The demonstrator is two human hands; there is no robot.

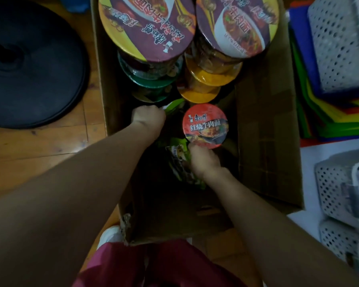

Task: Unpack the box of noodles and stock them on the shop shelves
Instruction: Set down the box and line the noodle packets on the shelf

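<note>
We look straight down into an open cardboard box (265, 129) standing on a wooden floor (39, 154), with both bare arms of a person reaching into it. The left hand (148, 119) sits by the box's left inner wall. Its fingers are curled into a fist round the edge of a green-lidded cup (175, 105), most of which is lost in shadow. The right hand (203, 160) is nearer to us and closer to the middle. Its fingers are clenched on the near side of a red-lidded noodle cup (205, 126), which stands upright in the box with its printed lid facing us. Just left of that hand lies a green noodle packet (177, 156), partly beneath it.

At the far end of the box two tall stacks of noodle bowls rise towards us and touch each other. The left stack (146, 27) has a purple and yellow lid above green bowls. The right stack (234, 25) has a similar lid above orange bowls.

Left of the box we see a round black base (33, 59). To the right are white perforated baskets (336, 42) and a pile of coloured sheets (330, 117). Dark red clothing (164, 264) and a white shoe (110, 235) show at the bottom edge.
</note>
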